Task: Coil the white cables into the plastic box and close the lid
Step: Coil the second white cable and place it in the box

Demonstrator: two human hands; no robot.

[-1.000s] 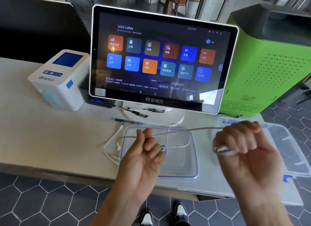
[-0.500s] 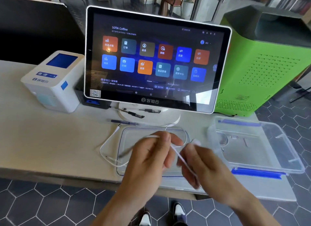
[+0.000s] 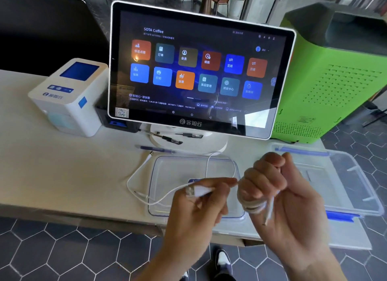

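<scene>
One white cable (image 3: pixel 252 206) is wound in several turns round the fingers of my right hand (image 3: pixel 293 197), which is curled on the coil. A short loose end hangs below that hand. My left hand (image 3: pixel 201 215) pinches the cable's white USB plug (image 3: pixel 198 191) just left of the coil. Both hands hover over the table's front edge. A second white cable (image 3: pixel 134 176) lies on the table, looping across the clear flat lid (image 3: pixel 173 169). The clear plastic box (image 3: pixel 356 176) with blue clips stands open to the right.
A touchscreen terminal (image 3: pixel 199 71) stands behind the lid, a white label printer (image 3: pixel 69 98) to its left, a green machine (image 3: pixel 335 82) to its right. Pens (image 3: pixel 159 149) lie by the terminal's base. Dark hexagonal floor tiles lie below the table edge.
The cable was stretched between my hands a second ago. The right hand has since come in toward the left and the cable now sits wound round its fingers, with little slack between the hands.
</scene>
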